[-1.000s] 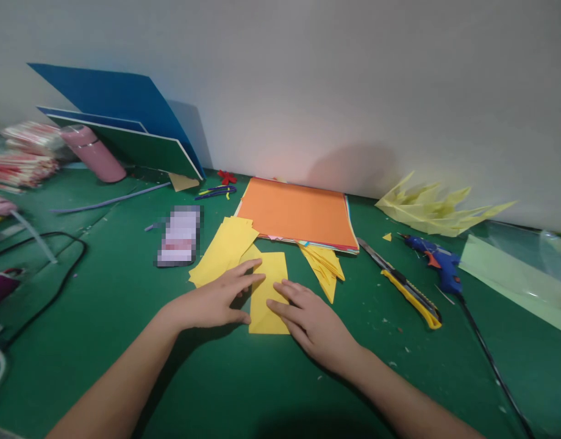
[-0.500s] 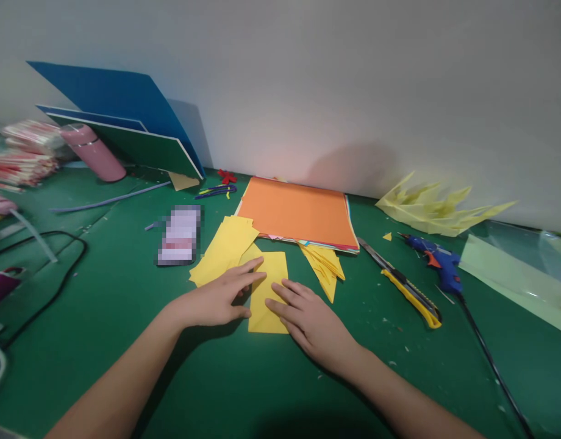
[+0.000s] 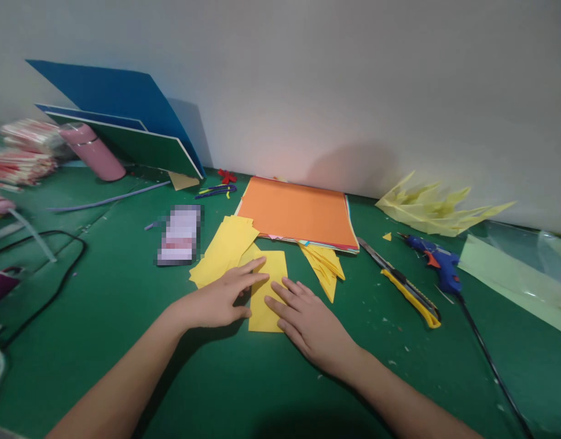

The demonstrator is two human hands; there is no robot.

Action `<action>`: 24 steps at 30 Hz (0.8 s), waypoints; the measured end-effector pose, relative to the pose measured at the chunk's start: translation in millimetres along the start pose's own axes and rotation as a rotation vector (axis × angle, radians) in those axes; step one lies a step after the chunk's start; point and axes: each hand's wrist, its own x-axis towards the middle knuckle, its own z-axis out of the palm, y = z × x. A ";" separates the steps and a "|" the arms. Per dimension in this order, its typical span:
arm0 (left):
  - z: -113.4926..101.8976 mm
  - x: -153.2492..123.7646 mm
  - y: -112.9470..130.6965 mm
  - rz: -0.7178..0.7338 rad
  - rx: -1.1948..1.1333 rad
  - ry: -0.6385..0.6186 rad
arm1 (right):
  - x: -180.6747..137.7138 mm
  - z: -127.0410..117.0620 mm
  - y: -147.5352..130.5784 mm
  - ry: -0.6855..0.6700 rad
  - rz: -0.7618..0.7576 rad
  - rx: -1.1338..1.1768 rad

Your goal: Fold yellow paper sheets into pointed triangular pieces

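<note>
Yellow sheet (image 3: pixel 275 265) flat on green tabletop (image 3: pixel 216 378), btwn hands; clock dirs from it. L hand (image 3: pixel 219 300) at 9, fingers splayed, tips over sheet's L edge, contact unclear. R hand (image 3: pixel 312 323) at 4, fingers spread, tips on sheet. Yellow stack (image 3: pixel 225 247) abt 10, orange-topped pile (image 3: pixel 299 213) nr 1, cutter (image 3: pixel 406 289) at 3.

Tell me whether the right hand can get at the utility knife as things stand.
Probably yes: the right hand has its fingers over the yellow sheet, grasping nothing that I can see. The utility knife lies uncovered to its right, with only green tabletop between them.
</note>
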 end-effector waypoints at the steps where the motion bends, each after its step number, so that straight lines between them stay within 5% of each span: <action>1: 0.2 0.2 0.0 -0.003 0.002 -0.001 | 0.0 0.0 -0.3 -0.002 0.002 -0.001; 24: 0.9 -1.9 3.1 -0.008 0.017 0.016 | -0.1 -0.9 -2.5 0.016 -0.003 -0.038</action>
